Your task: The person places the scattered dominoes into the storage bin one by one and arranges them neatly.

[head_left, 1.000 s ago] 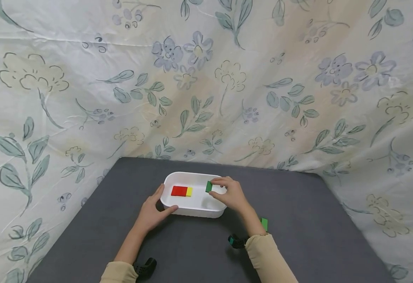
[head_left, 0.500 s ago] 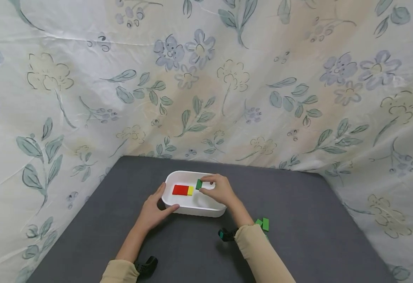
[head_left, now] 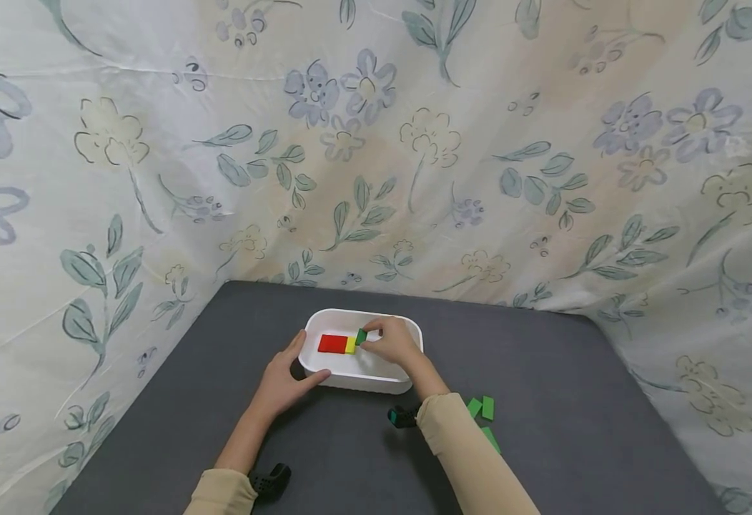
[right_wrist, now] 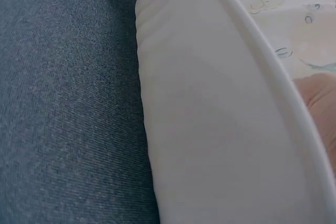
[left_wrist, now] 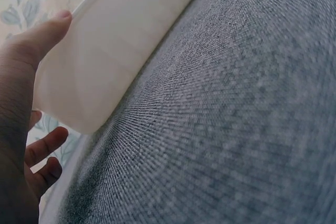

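Note:
A white plastic tub (head_left: 376,385) stands on the dark cloth. My left hand (head_left: 284,379) holds its left end, the thumb (left_wrist: 50,32) on the front rim and some fingers around the end. Inside the tub lie a red block (head_left: 332,344) and, against its right side, a yellow block (head_left: 350,345). Over the tub floor, my right hand (head_left: 395,343) pinches a green block (head_left: 360,336) between thumb and fingers, close to the yellow block's right edge. In the right wrist view the tub's front wall (right_wrist: 210,103) hides the blocks and most of this hand.
Several green blocks (head_left: 488,408) lie on the table to the right of the right forearm, partly behind the sleeve (head_left: 462,443). Black wrist bands (head_left: 271,482) hang under both forearms. A floral curtain (head_left: 414,143) rises behind the table and along its sides.
My right hand has moved left and slightly down with the green block, from the tub's right part to beside the yellow block. My left hand keeps its hold on the tub.

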Available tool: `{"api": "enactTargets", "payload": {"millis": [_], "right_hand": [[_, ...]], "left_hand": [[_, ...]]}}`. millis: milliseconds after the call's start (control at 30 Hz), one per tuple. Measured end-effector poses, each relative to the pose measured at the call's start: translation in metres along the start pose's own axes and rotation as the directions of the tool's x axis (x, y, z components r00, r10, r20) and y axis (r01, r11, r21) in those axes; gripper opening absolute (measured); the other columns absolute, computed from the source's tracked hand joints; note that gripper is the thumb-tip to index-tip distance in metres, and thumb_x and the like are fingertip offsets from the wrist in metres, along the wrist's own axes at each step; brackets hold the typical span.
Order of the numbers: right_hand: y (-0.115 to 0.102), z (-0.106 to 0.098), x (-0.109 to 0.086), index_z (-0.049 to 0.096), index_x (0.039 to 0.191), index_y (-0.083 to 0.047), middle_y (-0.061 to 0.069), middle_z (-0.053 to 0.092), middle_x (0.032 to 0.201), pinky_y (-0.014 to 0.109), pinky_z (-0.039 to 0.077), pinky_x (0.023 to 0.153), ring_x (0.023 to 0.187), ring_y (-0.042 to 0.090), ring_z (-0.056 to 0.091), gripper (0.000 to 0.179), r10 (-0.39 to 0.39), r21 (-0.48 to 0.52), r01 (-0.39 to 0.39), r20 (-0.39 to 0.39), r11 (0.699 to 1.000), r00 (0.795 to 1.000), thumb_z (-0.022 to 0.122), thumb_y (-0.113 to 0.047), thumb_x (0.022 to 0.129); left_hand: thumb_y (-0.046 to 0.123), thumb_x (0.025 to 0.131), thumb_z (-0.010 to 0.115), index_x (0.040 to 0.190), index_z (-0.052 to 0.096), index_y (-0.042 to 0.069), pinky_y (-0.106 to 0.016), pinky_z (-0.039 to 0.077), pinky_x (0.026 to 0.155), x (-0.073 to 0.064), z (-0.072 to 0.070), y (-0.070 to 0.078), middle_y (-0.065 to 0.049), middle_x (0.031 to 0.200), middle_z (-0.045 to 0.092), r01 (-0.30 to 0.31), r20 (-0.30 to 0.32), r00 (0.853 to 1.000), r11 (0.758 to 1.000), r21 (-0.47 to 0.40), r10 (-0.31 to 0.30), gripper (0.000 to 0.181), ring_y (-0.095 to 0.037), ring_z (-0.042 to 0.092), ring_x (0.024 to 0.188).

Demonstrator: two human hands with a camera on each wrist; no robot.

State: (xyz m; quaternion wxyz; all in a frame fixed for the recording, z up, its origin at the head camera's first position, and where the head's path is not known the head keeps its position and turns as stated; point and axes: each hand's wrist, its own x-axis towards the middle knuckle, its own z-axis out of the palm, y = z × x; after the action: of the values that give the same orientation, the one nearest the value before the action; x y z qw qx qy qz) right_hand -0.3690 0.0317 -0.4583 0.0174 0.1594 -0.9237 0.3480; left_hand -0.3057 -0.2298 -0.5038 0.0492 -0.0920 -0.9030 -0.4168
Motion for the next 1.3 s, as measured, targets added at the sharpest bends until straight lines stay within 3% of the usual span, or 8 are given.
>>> {"api": "enactTargets", "payload": {"millis": [133, 300, 533, 767, 1100, 1300], "right_hand": [[0.004, 0.006, 0.005, 0.082, 0.115, -0.004, 0.009, 0.079, 0.113, 0.033, 0.051, 0.076, 0.087, 0.02, 0.059, 0.031, 0.053, -0.034, -0.052, 0.034, 0.998, 0.998, 0.087, -0.013, 0.085], [0.006, 0.012, 0.01, 0.081, 0.116, -0.003, 0.011, 0.078, 0.113, 0.033, 0.051, 0.075, 0.083, 0.019, 0.057, 0.032, 0.078, -0.057, -0.074, 0.065, 0.996, 0.995, 0.085, -0.009, 0.085], [0.002, 0.018, 0.011, 0.081, 0.117, -0.002, 0.013, 0.077, 0.12, 0.042, 0.056, 0.09, 0.095, 0.023, 0.063, 0.034, 0.147, -0.047, -0.143, 0.075, 0.989, 0.986, 0.085, -0.006, 0.084], [-0.001, 0.024, 0.011, 0.08, 0.119, -0.002, 0.013, 0.076, 0.124, 0.045, 0.056, 0.101, 0.116, 0.029, 0.067, 0.033, 0.168, -0.062, -0.164, 0.082, 0.985, 0.982, 0.084, -0.006, 0.086], [-0.001, 0.023, 0.01, 0.079, 0.119, 0.0, 0.014, 0.076, 0.125, 0.049, 0.053, 0.106, 0.12, 0.032, 0.066, 0.033, 0.152, -0.041, -0.149, 0.097, 0.988, 0.984, 0.082, -0.003, 0.086], [-0.001, 0.022, 0.01, 0.079, 0.12, 0.0, 0.014, 0.076, 0.125, 0.048, 0.055, 0.103, 0.116, 0.031, 0.067, 0.033, 0.144, -0.057, -0.139, 0.099, 0.989, 0.985, 0.083, -0.004, 0.087]], "left_hand": [[0.058, 0.087, 0.082, 0.168, 0.028, 0.01, -0.07, 0.034, 0.118, 0.0, 0.0, 0.001, -0.011, 0.173, 0.031, 0.009, 0.009, 1.0, 1.0, 0.001, -0.009, 0.109, -0.043, 0.035, 0.156], [0.056, 0.087, 0.083, 0.168, 0.029, 0.009, -0.069, 0.034, 0.119, 0.001, -0.001, 0.002, -0.011, 0.173, 0.031, 0.013, 0.008, 1.0, 1.0, 0.002, -0.013, 0.108, -0.043, 0.036, 0.155], [0.057, 0.087, 0.082, 0.168, 0.028, 0.011, -0.069, 0.034, 0.119, 0.002, -0.008, 0.001, -0.01, 0.173, 0.03, 0.009, 0.029, 1.0, 1.0, -0.008, -0.009, 0.108, -0.042, 0.036, 0.155], [0.054, 0.086, 0.083, 0.168, 0.028, 0.011, -0.069, 0.034, 0.119, 0.001, -0.014, 0.001, -0.01, 0.173, 0.03, 0.009, 0.043, 0.999, 1.0, -0.01, -0.008, 0.107, -0.043, 0.037, 0.155], [0.054, 0.088, 0.082, 0.168, 0.028, 0.01, -0.069, 0.035, 0.119, 0.002, -0.013, 0.001, -0.012, 0.173, 0.031, 0.0, 0.042, 0.999, 1.0, -0.007, 0.001, 0.106, -0.043, 0.038, 0.153], [0.054, 0.087, 0.082, 0.168, 0.03, 0.008, -0.069, 0.036, 0.118, 0.004, -0.01, -0.001, -0.011, 0.173, 0.031, -0.005, 0.039, 0.999, 1.0, -0.004, 0.006, 0.106, -0.043, 0.038, 0.154]]}}
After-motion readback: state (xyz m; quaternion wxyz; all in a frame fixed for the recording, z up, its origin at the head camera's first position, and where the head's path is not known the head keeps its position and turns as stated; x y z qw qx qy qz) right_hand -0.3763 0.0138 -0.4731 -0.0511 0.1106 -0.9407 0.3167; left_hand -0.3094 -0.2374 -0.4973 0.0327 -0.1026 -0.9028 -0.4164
